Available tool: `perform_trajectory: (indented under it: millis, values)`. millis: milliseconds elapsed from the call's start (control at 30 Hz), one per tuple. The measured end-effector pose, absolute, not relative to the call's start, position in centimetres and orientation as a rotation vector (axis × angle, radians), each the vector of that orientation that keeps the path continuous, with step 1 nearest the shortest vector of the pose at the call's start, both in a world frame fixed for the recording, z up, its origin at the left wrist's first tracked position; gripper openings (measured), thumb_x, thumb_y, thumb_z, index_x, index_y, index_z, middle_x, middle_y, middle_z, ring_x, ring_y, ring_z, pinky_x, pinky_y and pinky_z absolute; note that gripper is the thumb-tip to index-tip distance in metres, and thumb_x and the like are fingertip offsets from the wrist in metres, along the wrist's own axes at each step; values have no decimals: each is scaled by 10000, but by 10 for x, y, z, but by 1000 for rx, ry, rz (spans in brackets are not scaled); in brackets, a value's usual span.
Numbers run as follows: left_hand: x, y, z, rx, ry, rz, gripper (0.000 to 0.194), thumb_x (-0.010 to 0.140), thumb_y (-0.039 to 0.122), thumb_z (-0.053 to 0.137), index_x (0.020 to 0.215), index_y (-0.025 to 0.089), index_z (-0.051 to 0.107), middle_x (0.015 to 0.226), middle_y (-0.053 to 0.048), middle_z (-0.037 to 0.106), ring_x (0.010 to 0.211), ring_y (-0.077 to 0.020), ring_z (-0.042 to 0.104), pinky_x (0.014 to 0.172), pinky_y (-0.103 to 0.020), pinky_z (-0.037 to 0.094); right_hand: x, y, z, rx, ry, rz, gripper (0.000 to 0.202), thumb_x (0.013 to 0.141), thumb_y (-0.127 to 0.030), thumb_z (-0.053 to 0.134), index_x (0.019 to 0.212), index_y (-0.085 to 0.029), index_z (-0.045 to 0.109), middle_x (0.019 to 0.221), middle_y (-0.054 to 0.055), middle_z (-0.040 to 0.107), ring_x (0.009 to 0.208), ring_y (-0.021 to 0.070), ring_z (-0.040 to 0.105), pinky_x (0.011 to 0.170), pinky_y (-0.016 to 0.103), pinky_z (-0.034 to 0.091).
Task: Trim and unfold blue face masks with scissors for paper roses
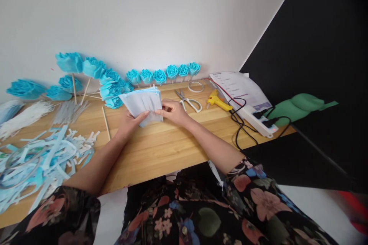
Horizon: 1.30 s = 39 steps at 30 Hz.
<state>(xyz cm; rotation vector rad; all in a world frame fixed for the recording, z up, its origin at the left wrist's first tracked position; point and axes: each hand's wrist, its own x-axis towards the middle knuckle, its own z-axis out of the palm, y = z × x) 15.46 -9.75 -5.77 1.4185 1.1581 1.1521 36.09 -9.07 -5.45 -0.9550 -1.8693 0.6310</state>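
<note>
A stack of thin pale blue and white fabric sheets (142,101) is held upright over the middle of the table, its layers showing along the upper edge. My left hand (130,120) grips its lower left side, thumb on the near face and fingers hidden behind. At its right side, my right hand (174,111) pinches the sheets between thumb and fingers. Just beyond my right hand lie scissors (189,101) with pale handles, blades apart. A thin wooden stick (106,123) rests on the table left of my left hand.
Blue artificial flowers (112,88) line the wall. Cut fabric strips (54,153) are heaped at left, near grey wire-like stems (69,111). A tape roll (196,86), yellow glue gun (218,100), papers (241,88), power strip (258,121) with cords and green roll (301,108) occupy the right.
</note>
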Motion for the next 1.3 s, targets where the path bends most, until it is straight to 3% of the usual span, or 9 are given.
perform_trajectory:
  millis: [233, 467, 667, 967, 1133, 1300]
  values:
    - [154, -95, -60, 1447, 1164, 1117, 717, 617, 624, 797, 1075, 77, 729, 1143, -161, 714, 1099, -369, 656, 945, -449, 545, 361, -88, -59, -978, -1759, 821, 381, 802, -532, 669, 873, -159, 710, 800, 27, 608, 755, 151, 556, 626, 245, 444]
    - [158, -99, -52, 1458, 1194, 1109, 767, 551, 652, 811, 1056, 80, 738, 1123, -152, 722, 1090, -365, 660, 942, -430, 548, 359, -88, -60, -922, -1582, 1022, 441, 691, -525, 769, 948, -171, 721, 863, 39, 638, 709, 144, 564, 552, 240, 513]
    - [161, -103, -53, 1402, 1214, 1125, 769, 524, 629, 833, 1043, 70, 735, 1134, -172, 714, 1122, -368, 646, 966, -435, 537, 357, -87, -61, -886, -1567, 1039, 418, 681, -492, 786, 942, -172, 725, 853, 32, 636, 689, 134, 567, 568, 242, 514]
    - [161, -104, -55, 1369, 1116, 1174, 715, 564, 603, 837, 1049, 91, 722, 1149, -162, 712, 1108, -359, 651, 940, -442, 559, 359, -93, -56, -960, -1814, 804, 380, 793, -531, 673, 828, -153, 684, 773, 22, 606, 732, 138, 534, 642, 245, 422]
    - [159, -105, -55, 1349, 1103, 1126, 712, 599, 605, 821, 1092, 103, 709, 1142, -152, 715, 1056, -360, 671, 875, -435, 585, 360, -96, -49, -1089, -1801, 745, 406, 814, -539, 617, 674, -159, 584, 632, -16, 459, 648, 116, 430, 583, 242, 326]
    - [158, -98, -58, 1324, 1105, 1136, 685, 596, 631, 810, 1024, 105, 715, 1065, -142, 735, 957, -334, 695, 796, -406, 589, 360, -92, -51, -1157, -1695, 760, 356, 803, -496, 601, 672, -168, 554, 618, -28, 427, 612, 103, 388, 560, 244, 296]
